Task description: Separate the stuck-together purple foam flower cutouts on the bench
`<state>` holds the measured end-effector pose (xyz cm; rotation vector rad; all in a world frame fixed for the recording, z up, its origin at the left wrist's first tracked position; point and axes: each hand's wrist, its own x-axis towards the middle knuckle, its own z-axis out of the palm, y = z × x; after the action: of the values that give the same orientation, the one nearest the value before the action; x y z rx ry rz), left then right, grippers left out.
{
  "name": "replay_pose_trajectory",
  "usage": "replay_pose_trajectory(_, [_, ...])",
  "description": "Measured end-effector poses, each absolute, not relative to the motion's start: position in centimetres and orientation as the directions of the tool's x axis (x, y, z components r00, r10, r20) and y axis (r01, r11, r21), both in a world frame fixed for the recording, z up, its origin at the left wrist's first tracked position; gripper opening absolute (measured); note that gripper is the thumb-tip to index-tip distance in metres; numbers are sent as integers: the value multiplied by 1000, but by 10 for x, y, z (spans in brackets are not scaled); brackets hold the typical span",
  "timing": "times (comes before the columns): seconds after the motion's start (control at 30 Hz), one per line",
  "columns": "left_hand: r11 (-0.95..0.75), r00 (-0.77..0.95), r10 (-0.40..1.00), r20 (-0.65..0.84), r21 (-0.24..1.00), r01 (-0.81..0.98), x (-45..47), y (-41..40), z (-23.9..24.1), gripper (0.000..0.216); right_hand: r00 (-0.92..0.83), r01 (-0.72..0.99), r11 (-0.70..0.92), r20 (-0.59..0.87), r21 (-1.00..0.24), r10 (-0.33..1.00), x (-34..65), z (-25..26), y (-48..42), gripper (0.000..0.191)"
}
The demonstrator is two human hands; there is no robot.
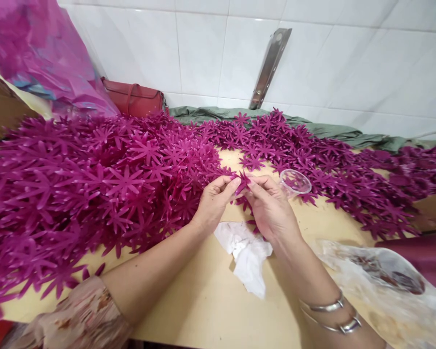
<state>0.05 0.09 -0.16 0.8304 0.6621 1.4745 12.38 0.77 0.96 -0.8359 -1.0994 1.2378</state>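
Note:
Between my two hands, above the table, is a purple flower-shaped piece (242, 183) with narrow pointed petals. My left hand (215, 201) pinches its left side between thumb and finger. On its right side my right hand (271, 206) is closed on it too, thumb against the fingers. Just beneath the hands lies a crumpled white tissue (245, 254). To the left rises a big heap of the same purple flower pieces (127, 179). Beside my right hand stands a small clear plastic cup (295, 182), with purple showing through it.
More purple flower pieces (312, 160) spread along the back and right of the pale table (196, 300). A red bag (136, 98) and a pink plastic sheet (47, 53) sit at the back left. A clear plastic bag (381, 281) lies at the right. Behind is a white tiled wall (203, 43).

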Motion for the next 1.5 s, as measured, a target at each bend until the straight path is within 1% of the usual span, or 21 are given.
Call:
replay_pose_trajectory(0.1, [-51, -13, 998, 54, 787, -615, 0, 1, 1, 38, 3, -386, 146, 157, -911, 988, 124, 10, 11, 25])
replay_pose_trajectory(0.23, [-62, -130, 991, -37, 729, -681, -2, 5, 1, 37, 120, -415, 191, 154, -889, 981, 132, 9, 16, 30])
replay_pose_trajectory(0.33, [-83, -178, 982, -66, 693, -716, -3, 8, -2, 40, 103, -425, 164, 133, -890, 986, 137, 3, 20, 31])
replay_pose_trajectory(0.43, [-98, -200, 977, -76, 673, -733, -4, 10, -4, 41, 18, -407, 113, 116, -906, 993, 138, -2, 22, 30])
replay_pose_trajectory(0.5, [-94, -207, 974, -95, 660, -745, -4, 11, -4, 41, -5, -384, 102, 112, -918, 994, 136, -3, 21, 37])
replay_pose_trajectory(0.53, [-89, -206, 973, -105, 654, -751, -4, 11, -4, 41, -4, -370, 98, 107, -924, 994, 135, -2, 21, 40])
replay_pose_trajectory(0.6, [-86, -198, 975, -100, 652, -753, -4, 11, -4, 41, 10, -345, 84, 86, -935, 996, 132, -1, 18, 38])
replay_pose_trajectory(0.73, [-94, -171, 984, -42, 694, -713, -2, 9, -2, 39, 48, -248, 72, 62, -966, 997, 129, -3, 15, 45])
replay_pose_trajectory(0.87, [-102, -154, 988, -7, 717, -690, -1, 7, -1, 35, 103, -85, 186, 177, -979, 979, 131, -2, 15, 35])
replay_pose_trajectory(0.93, [-105, -155, 988, -5, 717, -689, -1, 6, 0, 35, 107, 17, 241, 242, -970, 964, 133, -1, 15, 31])
replay_pose_trajectory(1.0, [-103, -154, 988, -5, 717, -690, -1, 6, 0, 36, 88, 85, 279, 286, -956, 954, 134, 0, 15, 30])
replay_pose_trajectory(1.13, [-92, -154, 988, -19, 729, -678, -1, 7, 0, 37, 48, 105, 341, 347, -934, 937, 133, -1, 14, 38])
replay_pose_trajectory(1.2, [-89, -150, 989, -16, 740, -667, 0, 7, -2, 36, 29, 171, 392, 402, -904, 915, 131, -1, 13, 43])
replay_pose_trajectory(1.27, [-95, -139, 990, 4, 751, -653, 0, 7, -3, 35, -1, 272, 463, 481, -844, 877, 129, 2, 10, 44])
replay_pose_trajectory(1.3, [-101, -132, 991, 19, 756, -647, 0, 8, -4, 35, -8, 319, 496, 521, -808, 854, 128, 5, 9, 39])
replay_pose_trajectory(1.37, [-108, -107, 993, 52, 768, -631, 0, 8, -6, 34, -4, 377, 532, 573, -758, 820, 128, 9, 7, 24])
replay_pose_trajectory(1.43, [-104, -70, 995, 78, 782, -615, -1, 8, -8, 32, 11, 350, 522, 560, -778, 828, 128, 12, 6, 13])
replay_pose_trajectory(1.5, [-98, -33, 995, 98, 799, -593, -2, 9, -9, 31, 28, 225, 459, 477, -859, 879, 128, 11, 7, 13])
